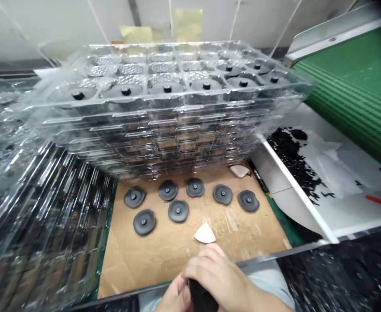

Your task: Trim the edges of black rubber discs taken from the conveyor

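Both my hands are together at the bottom edge of the view, close to my body. My right hand (pixel 221 277) is curled over a dark object (pixel 201 299) that I cannot name. Beneath it my left hand (pixel 172 297) shows only in part, touching the same dark object; its fingers are mostly hidden. Just ahead of the hands a small pale wedge-shaped piece (pixel 205 234) lies on the cardboard sheet (pixel 164 255). Further on, several dark round rubber discs (pixel 178 211) with a centre nub lie loose on the cardboard.
A tall stack of clear plastic trays (pixel 164 112) stands behind the cardboard; the top tray holds dark discs in its pockets. More clear trays (pixel 31 225) lean at the left. A white bin (pixel 310 173) with black scraps sits right, beside a green conveyor belt (pixel 356 91).
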A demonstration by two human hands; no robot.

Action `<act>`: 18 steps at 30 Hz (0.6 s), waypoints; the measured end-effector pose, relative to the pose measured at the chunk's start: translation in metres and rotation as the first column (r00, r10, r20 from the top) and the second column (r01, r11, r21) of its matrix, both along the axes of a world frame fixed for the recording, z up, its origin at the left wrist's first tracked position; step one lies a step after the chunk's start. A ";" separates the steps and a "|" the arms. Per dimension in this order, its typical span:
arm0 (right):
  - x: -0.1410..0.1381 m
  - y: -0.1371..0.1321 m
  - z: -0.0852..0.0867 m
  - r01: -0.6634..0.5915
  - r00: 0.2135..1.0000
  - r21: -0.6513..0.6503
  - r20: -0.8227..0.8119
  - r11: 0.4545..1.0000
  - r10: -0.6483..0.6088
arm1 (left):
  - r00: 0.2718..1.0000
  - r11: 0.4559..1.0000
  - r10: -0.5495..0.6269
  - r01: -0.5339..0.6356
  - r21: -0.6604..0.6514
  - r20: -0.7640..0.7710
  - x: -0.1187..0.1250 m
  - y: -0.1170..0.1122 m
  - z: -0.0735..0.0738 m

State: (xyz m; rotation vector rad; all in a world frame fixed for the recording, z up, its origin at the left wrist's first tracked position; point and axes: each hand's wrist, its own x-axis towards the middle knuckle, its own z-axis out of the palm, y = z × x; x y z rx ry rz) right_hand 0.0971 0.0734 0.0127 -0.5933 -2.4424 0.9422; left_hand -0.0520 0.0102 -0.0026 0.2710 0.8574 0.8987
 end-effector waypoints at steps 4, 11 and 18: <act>0.007 0.011 0.005 0.075 0.991 -0.035 0.117 0.997 -0.070 | 0.962 0.984 0.167 -0.149 -0.099 0.216 -0.008 -0.009 0.014; 0.013 0.025 -0.039 0.481 0.862 -0.069 0.220 0.874 -0.457 | 0.849 0.878 0.478 -0.470 -0.095 0.226 -0.020 0.005 0.027; 0.006 0.015 -0.036 0.330 0.944 -0.131 0.066 0.935 -0.324 | 0.813 0.831 0.556 -0.550 -0.085 0.176 -0.016 0.010 0.023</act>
